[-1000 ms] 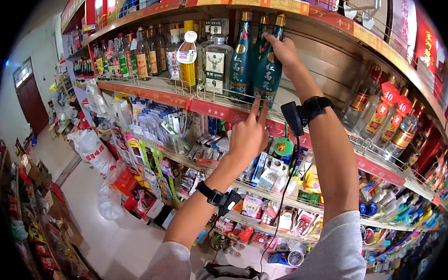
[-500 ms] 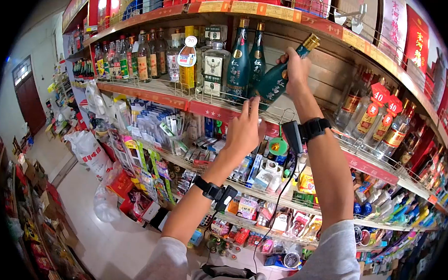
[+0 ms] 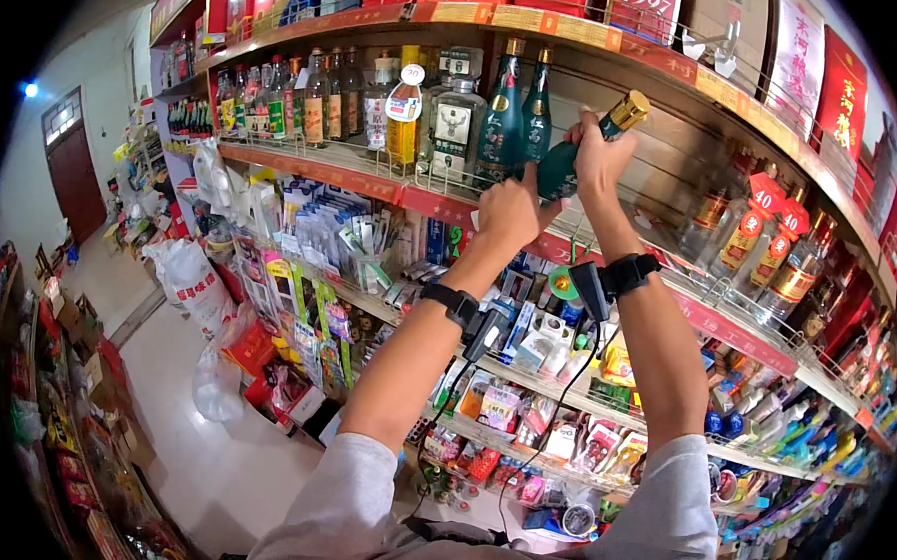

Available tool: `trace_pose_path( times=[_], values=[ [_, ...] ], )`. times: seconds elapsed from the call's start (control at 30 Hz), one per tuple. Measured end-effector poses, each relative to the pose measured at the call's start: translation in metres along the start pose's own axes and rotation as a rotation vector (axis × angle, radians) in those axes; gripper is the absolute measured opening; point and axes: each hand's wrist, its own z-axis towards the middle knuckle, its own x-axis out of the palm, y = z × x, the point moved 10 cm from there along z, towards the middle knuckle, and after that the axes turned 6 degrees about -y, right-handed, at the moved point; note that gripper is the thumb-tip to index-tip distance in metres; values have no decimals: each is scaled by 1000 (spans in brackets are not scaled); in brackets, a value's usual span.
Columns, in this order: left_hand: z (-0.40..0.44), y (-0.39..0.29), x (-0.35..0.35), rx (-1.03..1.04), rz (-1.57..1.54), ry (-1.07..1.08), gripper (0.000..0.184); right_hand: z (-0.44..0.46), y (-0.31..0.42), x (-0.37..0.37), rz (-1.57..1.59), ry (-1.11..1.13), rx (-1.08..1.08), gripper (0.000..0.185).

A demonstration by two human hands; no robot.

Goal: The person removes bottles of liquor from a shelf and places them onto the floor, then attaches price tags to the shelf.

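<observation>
A dark green liquor bottle point(image 3: 558, 172) with a gold cap is tilted strongly, its cap end up and to the right. My right hand point(image 3: 601, 159) is wrapped around its neck and shoulder. At the lower end, my left hand point(image 3: 511, 213) holds the base between fingers and thumb; part of this grip is hidden. Two matching green bottles stand upright on the shelf just left of it, a front one point(image 3: 499, 122) and one behind point(image 3: 537, 109). A clear bottle with a deer label point(image 3: 453, 130) is beside them.
A low wire guard and red price strip point(image 3: 437, 205) run along the shelf edge. Several bottles with red "40" tags point(image 3: 763, 194) stand to the right. An upper shelf edge point(image 3: 569, 30) hangs above my hands. Hanging goods and small packets point(image 3: 350, 241) fill the shelves below.
My left hand has risen from the shelf edge to the base of the tilted bottle. The bottle has been lifted and tipped further, swinging its lower end away from the standing bottles.
</observation>
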Motion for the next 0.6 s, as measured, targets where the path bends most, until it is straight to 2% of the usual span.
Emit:
trace_pose_path(
  times=[0.07,0.2,0.27,0.33,0.37,0.4,0.47,0.5,0.53,0.6],
  values=[
    [1,2,-5,-20,-36,-11,89,-6,10,5,-78,32,-72,26],
    [3,1,-12,-83,-149,-90,94,-16,48,19,115,84,-161,28],
    [-2,-5,-21,-100,-250,-112,96,-26,78,25,81,156,-220,29],
    [-10,-10,-28,-123,-517,-179,97,-41,107,27,170,213,-261,28],
    [-18,-15,-40,-34,-666,-336,98,-51,125,24,158,238,-300,28],
    [-27,-14,-39,-51,-671,-330,98,-62,143,20,146,262,-337,28],
    [-49,-20,-46,20,-930,-339,98,-79,163,5,180,261,-275,30],
    [-64,-23,-48,78,-922,-354,101,-88,174,-3,165,292,-249,30],
    [-80,-21,-44,-14,-970,-181,101,-100,179,-11,148,324,-218,31],
    [-126,-13,-44,41,-960,-193,99,-131,180,-31,124,333,-164,32]
  ],
)
